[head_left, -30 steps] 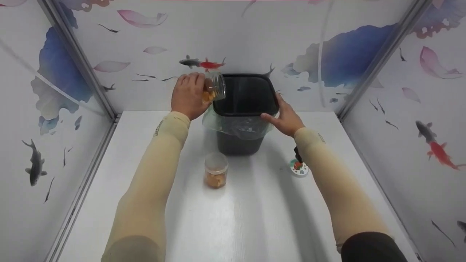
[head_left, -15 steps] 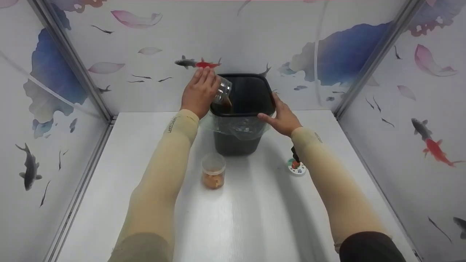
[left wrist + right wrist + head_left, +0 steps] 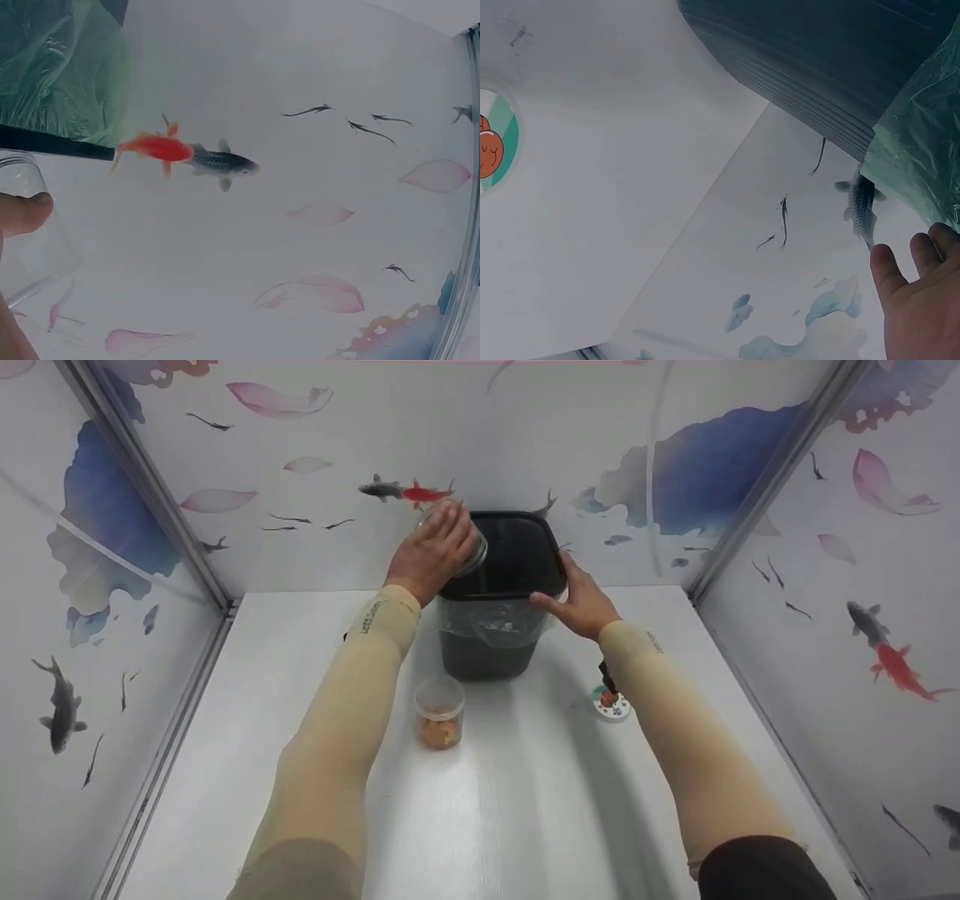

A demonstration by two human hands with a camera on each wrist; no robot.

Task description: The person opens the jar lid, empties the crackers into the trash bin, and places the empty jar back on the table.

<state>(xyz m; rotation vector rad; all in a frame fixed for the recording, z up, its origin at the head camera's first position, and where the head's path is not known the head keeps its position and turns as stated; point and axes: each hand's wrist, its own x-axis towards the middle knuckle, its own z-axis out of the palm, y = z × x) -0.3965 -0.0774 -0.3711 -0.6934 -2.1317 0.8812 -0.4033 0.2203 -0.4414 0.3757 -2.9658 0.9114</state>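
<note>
My left hand (image 3: 435,544) grips a clear jar (image 3: 475,556), tipped with its mouth over the left side of a black trash bin (image 3: 487,654). In the left wrist view the visible part of the jar (image 3: 46,259) is see-through, with no contents showing. My right hand (image 3: 583,601) rests against the bin's right front corner, thumb on the front rim and fingers straight along the right side. A thin plastic liner (image 3: 495,622) hangs over the bin's rim. The inside of the bin is too dark to make out.
A second clear jar (image 3: 440,720) with orange pieces in its lower part stands in front of the bin. A round printed lid (image 3: 611,703) lies near my right forearm. Patterned walls (image 3: 315,540) enclose the white table (image 3: 510,810) on three sides.
My left hand has moved right and tilted the jar further over the bin. Orange pieces visible in it a second ago no longer show. The right hand keeps its place on the bin.
</note>
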